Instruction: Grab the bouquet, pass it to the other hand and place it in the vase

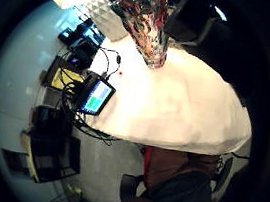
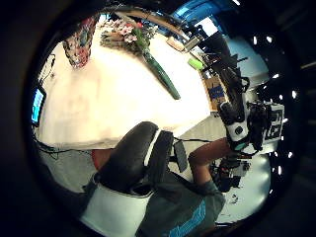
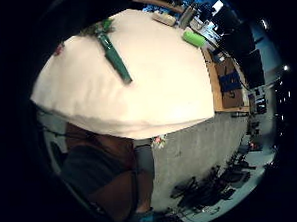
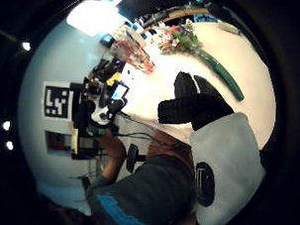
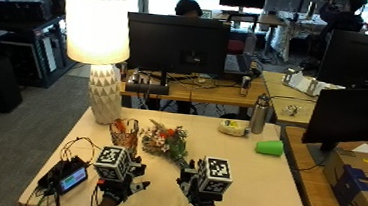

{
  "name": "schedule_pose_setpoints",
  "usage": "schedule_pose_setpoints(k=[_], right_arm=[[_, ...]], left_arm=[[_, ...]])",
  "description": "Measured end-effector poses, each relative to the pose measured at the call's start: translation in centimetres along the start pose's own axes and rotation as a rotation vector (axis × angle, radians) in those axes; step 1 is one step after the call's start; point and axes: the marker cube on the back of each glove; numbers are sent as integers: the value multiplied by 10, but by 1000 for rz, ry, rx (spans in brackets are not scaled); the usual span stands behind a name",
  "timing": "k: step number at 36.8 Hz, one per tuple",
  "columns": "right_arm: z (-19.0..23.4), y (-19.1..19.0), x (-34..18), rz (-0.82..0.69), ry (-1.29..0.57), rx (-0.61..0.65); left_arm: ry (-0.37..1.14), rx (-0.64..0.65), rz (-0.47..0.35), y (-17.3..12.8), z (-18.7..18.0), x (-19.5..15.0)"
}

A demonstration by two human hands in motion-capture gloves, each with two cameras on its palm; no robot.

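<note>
Table [image 5: 263, 190] covered in a white cloth, seen from above and behind a seated person whose two gloved hands hover over its near edge. The bouquet [image 5: 165, 141] lies flat on the cloth near the middle, its cluster of pink, orange and white flowers toward ten o'clock and its green wrapped stems [image 2: 162, 75] trailing toward five o'clock. Neither hand touches it. Just beside the flowers, at nine o'clock from them, stands the vase [image 5: 124, 134], a clear patterned glass one with red and orange tints, upright and with nothing in it.

The left hand [image 5: 120, 185] is raised above the table at about seven o'clock from the bouquet, fingers spread and relaxed, holding nothing. The right hand [image 5: 198, 188] is raised at about five o'clock from the bouquet, close to the stem end; its fingers [image 4: 190, 106] show in its own palm camera bent loosely inward over the table, with nothing in them.

At ten o'clock on the table stands a lamp [image 5: 97, 50] with a lit cream shade and a white faceted base. A small screen device [image 5: 70, 178] with cables lies at the near left corner. Toward two o'clock are a green cup [image 5: 270, 147] on its side, a metal bottle [image 5: 259, 113] standing upright, and a roll of tape [image 5: 233, 128].
</note>
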Motion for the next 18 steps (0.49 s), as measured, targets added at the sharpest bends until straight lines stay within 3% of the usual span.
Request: schedule_pose_setpoints(k=[18], right_arm=[[-1,-5,-15,-42,38,2]], left_arm=[[15,-10,-25,7,-4,-9]])
